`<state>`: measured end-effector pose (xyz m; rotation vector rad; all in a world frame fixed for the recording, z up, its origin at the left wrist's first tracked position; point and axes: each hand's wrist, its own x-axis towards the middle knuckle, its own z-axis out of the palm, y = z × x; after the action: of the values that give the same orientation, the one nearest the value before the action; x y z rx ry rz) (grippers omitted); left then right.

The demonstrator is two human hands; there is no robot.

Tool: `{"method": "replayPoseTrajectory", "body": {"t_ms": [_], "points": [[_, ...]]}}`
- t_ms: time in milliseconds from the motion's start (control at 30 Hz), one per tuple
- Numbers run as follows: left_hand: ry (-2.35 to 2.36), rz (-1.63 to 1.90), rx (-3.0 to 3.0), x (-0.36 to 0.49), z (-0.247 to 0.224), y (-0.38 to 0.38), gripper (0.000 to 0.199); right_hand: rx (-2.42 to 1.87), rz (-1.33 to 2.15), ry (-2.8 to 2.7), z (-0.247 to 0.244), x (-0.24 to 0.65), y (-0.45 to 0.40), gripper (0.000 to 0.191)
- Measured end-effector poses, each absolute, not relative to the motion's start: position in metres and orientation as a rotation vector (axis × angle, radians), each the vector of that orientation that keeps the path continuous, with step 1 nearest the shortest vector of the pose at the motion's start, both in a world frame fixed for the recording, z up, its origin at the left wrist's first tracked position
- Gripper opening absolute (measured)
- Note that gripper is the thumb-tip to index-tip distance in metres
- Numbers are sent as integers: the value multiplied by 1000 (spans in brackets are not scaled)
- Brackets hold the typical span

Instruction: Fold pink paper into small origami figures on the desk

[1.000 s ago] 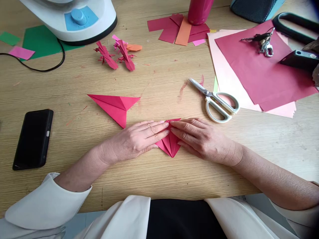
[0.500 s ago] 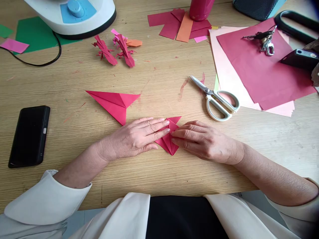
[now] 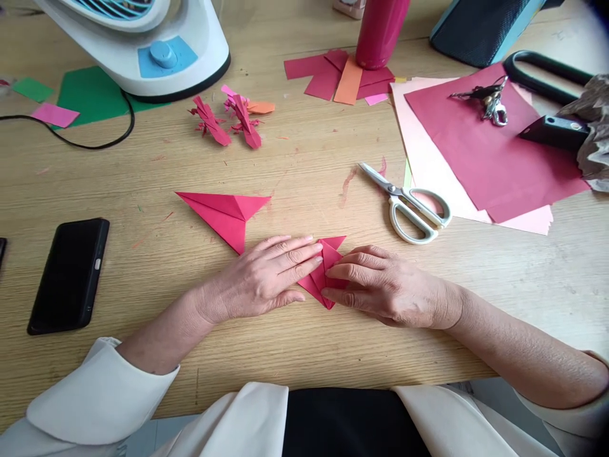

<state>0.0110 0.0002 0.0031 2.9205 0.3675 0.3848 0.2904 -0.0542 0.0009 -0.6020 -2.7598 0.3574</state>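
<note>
A folded red paper lies flat on the wooden table between my hands. Flat on its left part rests my left hand, palm down with the fingers stretched out. From the right, my right hand covers the paper's right part, its bent fingertips touching the surface near the centre crease. Whether those fingers pinch an edge is hidden. Just beyond my left hand is a second folded red piece with long points, touched by nothing but the table and close to my fingers.
White-handled scissors lie beyond my right hand. A phone is at the left. Farther back are a fan, small paper figures, paper strips, a red bottle, and red sheets with keys.
The view has tilted up slightly, so the table things appear lower. My right fingers have shifted a little over the folded paper, with a lower finger now reaching nearer its bottom tip.
</note>
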Motion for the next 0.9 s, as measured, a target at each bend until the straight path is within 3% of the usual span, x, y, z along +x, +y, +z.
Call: {"method": "replayPoseTrajectory", "body": {"t_ms": [567,900], "points": [[425,398,2944,13,2,-3,41,-601,326,-2756,0,289,-55,35],[396,278,2918,7,1,0,49,-628,353,-2727,-2,286,-55,38]]}}
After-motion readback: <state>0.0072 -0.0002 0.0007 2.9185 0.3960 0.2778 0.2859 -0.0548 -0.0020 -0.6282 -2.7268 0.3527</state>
